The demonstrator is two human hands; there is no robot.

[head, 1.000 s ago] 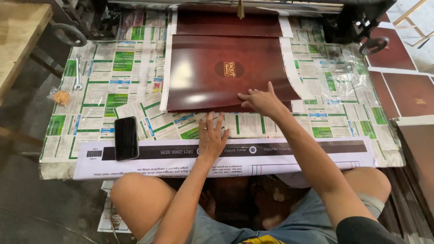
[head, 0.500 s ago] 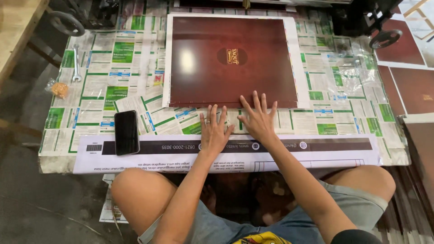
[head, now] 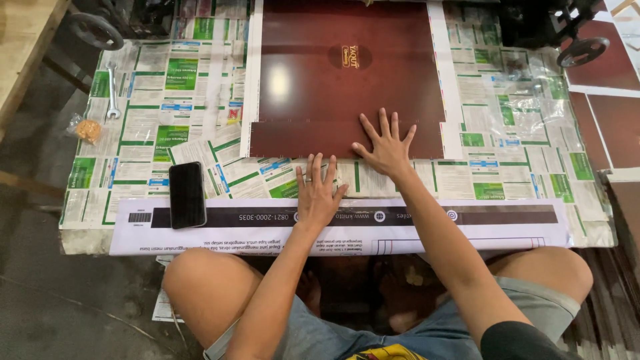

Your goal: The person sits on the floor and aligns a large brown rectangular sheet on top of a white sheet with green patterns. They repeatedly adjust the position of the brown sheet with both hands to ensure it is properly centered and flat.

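Maroon printed sheet lies flat on the low table, far-centre, glossy, with a white margin down both long sides and a small gold oval emblem near its middle; a light glare spot sits left of the emblem. Right hand pressed flat on the sheet's near edge, fingers spread wide, palm down, gripping nothing. Left hand also flat and open, fingers together-ish, resting just beside the sheet's near edge on the paper covering, a ring on one finger. Table surface papered all over with green-and-white printed leaflets, overlapping. Along the near edge runs a long white strip with a dark brown band through it. Black phone lies face-up on the strip's left part, well left of the left hand. Metal spanner at the far left; small clear bag with orange contents just off the table's left edge. More maroon sheets stacked at right. Black handwheel at upper right. Person sits with bare knees under the table edge.
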